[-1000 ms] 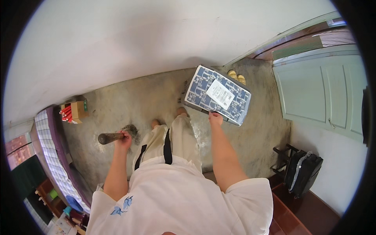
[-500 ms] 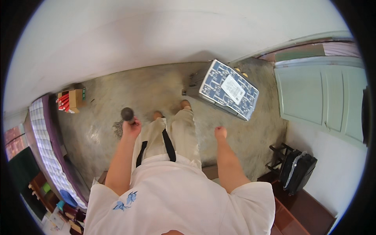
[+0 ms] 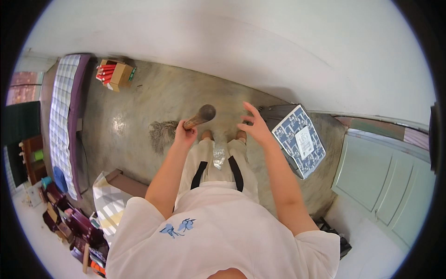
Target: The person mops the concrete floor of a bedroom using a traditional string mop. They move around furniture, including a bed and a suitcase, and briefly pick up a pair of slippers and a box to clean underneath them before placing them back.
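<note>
My left hand is closed around the wooden handle of a broom, whose thick dark top end points up and to the right. Its grey-brown bristles fan out low, left of that hand, near the floor. Apart from the broom, my right hand hovers to its right with fingers spread and nothing in them. Between my legs shows a shiny, crinkled strip like clear plastic; what it rests on is hard to make out.
Close to my right arm stands a dark box-like piece with a blue-and-white patterned top. A carton of red sticks sits far left, near a bed with a checked cover. Pale green doors are at right, a white wall ahead.
The view has turned, and the patterned box now appears farther right and lower. My left hand has brought the broom handle rightward and tilted it. My right hand has risen and opened.
</note>
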Available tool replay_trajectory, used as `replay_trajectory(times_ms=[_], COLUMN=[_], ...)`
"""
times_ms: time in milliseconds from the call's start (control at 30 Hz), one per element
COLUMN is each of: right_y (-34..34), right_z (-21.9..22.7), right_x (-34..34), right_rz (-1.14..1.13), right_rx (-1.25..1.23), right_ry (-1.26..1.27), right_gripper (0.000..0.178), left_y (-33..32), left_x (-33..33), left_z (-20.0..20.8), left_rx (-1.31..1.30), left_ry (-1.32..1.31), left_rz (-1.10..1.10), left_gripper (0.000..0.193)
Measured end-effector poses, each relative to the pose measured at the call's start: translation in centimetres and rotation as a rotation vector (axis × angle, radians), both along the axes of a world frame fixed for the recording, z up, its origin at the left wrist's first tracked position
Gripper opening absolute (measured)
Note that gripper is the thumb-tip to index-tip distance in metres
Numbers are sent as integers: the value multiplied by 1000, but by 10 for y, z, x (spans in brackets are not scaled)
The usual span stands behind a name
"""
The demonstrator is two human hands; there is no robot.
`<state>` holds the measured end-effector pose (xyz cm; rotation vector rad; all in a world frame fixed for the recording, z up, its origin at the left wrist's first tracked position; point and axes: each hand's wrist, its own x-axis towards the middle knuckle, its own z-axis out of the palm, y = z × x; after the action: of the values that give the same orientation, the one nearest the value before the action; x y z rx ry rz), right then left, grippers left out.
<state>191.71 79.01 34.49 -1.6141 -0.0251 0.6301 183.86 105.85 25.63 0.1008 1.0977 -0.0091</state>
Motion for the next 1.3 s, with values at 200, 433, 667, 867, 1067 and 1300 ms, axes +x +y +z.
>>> replay_trajectory(times_ms=[200,433,667,867,1067,1300], right_y=[81,103,66,-16,-87,-85], right_z=[91,135,94,93,160,195], right_x=[0,-27,-12,-5,-11,-9], right_rz=[160,375,165,-229,-436,-69], right_rx=[504,542,568,473,318,307], right_ry=[-185,-278,-363,-463,-489,-732], right_gripper=[34,11,12,8,29,25], left_y=[-31,-8,-5,-118,-238,-282], left_x=[-4,-31,28,94,113,116], left_z=[-15,-57,-92,-75,-38,-19], left_rx=[-18,-146,93,131,-68,-212], left_ry=[5,-17,13,53,-18,-9], left_rz=[29,376,147,-158,-448,-821], left_gripper=[15,18,16,17,15,17])
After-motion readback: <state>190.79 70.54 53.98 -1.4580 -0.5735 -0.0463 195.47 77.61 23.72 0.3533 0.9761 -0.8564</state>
